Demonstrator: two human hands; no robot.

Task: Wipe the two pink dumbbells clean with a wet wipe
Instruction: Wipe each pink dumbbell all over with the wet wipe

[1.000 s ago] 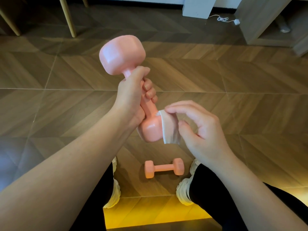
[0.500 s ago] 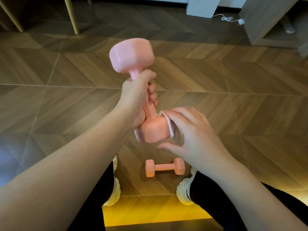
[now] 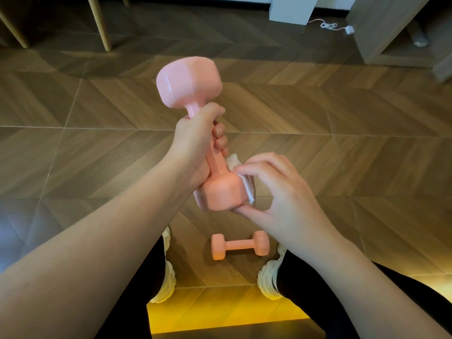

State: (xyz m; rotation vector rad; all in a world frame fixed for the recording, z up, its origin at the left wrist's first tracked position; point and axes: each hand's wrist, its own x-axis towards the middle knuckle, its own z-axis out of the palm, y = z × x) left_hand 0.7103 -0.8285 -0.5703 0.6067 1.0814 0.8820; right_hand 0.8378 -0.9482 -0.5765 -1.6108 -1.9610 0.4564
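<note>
Right hand (image 3: 285, 199) with wet wipe (image 3: 249, 192) on dumbbell (image 3: 189, 81) in left hand (image 3: 195, 145)

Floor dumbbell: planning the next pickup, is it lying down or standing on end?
Lying down: both heads of the floor dumbbell rest on the wooden floor, handle level, between the shoes.
</note>
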